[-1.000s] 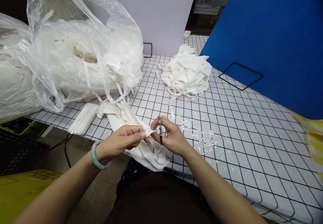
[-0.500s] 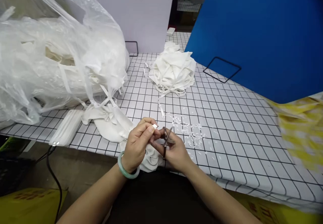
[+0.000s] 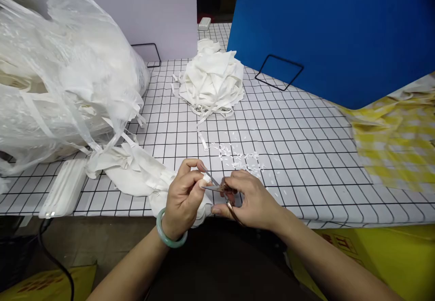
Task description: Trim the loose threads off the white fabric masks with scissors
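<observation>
My left hand (image 3: 185, 197), with a green bangle at the wrist, pinches a bit of white fabric between thumb and fingers at the table's near edge. My right hand (image 3: 249, 199) grips small scissors (image 3: 217, 187), blades apart and pointing left at the pinched bit. A white cloth piece (image 3: 136, 174) trails from my left hand across the table edge toward the left. Tiny white clippings (image 3: 241, 158) lie scattered just beyond my hands.
A big clear plastic bag (image 3: 64, 74) stuffed with white cloth fills the left. A heap of white fabric pieces (image 3: 212, 81) sits mid-table on the checked cover (image 3: 299, 147). A blue board (image 3: 322, 29) stands at the back right, yellow checked cloth (image 3: 397, 133) at the right.
The view has swung down and to the right. My left hand turned upright and drew in close to the right hand. The scissors went from upright to lying level, blades now apart at the fabric.
</observation>
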Motion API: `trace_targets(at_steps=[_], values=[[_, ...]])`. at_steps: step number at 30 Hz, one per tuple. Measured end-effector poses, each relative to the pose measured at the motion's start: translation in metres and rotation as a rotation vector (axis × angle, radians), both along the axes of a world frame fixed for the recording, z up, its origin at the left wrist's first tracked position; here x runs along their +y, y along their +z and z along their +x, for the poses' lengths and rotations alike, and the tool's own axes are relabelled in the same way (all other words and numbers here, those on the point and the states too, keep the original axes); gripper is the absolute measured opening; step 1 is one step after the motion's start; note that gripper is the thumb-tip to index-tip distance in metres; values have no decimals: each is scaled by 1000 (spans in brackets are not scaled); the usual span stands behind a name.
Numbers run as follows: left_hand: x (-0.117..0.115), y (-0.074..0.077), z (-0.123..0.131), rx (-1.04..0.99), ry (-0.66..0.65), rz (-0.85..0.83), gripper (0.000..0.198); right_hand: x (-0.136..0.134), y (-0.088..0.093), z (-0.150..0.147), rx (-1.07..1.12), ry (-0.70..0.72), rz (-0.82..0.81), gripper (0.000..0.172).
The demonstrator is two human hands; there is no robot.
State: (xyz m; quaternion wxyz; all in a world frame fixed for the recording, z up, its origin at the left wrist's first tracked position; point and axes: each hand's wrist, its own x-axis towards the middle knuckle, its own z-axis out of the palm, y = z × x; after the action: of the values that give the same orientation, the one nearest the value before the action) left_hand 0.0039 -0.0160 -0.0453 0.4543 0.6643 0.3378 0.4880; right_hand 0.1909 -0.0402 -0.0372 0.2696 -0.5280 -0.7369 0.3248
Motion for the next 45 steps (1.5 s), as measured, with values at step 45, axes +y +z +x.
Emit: trace_targets(at_steps=[45], values=[[20, -17, 45, 107, -207, -24, 27, -24, -37, 32, 327, -407, -399, 54]])
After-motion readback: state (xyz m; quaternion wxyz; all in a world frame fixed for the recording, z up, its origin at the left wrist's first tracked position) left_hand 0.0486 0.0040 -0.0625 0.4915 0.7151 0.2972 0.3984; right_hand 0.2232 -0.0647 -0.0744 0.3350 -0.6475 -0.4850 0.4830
